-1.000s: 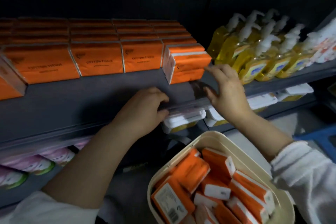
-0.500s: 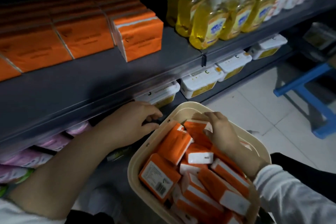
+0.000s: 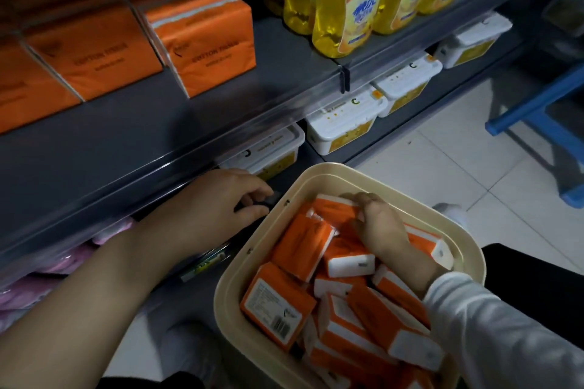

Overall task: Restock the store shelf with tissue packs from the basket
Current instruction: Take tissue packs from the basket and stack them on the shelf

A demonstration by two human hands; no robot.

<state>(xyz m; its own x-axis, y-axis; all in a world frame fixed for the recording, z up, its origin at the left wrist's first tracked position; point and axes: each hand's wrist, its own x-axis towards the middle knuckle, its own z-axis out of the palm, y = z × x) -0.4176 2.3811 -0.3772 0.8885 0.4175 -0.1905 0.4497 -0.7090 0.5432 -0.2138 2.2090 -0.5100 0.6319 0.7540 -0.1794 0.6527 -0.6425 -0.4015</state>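
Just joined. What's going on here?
A person is restocking tissues. The right hand is down in the cream basket, its grip on one orange tissue pack at the far end of the pile. The left hand is beside the basket's rim, fingers curled round something dark, unclear what. Orange packs already line the shelf above.

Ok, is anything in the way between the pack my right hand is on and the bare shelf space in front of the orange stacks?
Nothing visible. The right hand grips a tissue pack at the far end of the basket; the bare shelf above lies open, and the soap bottles stand off to the right.
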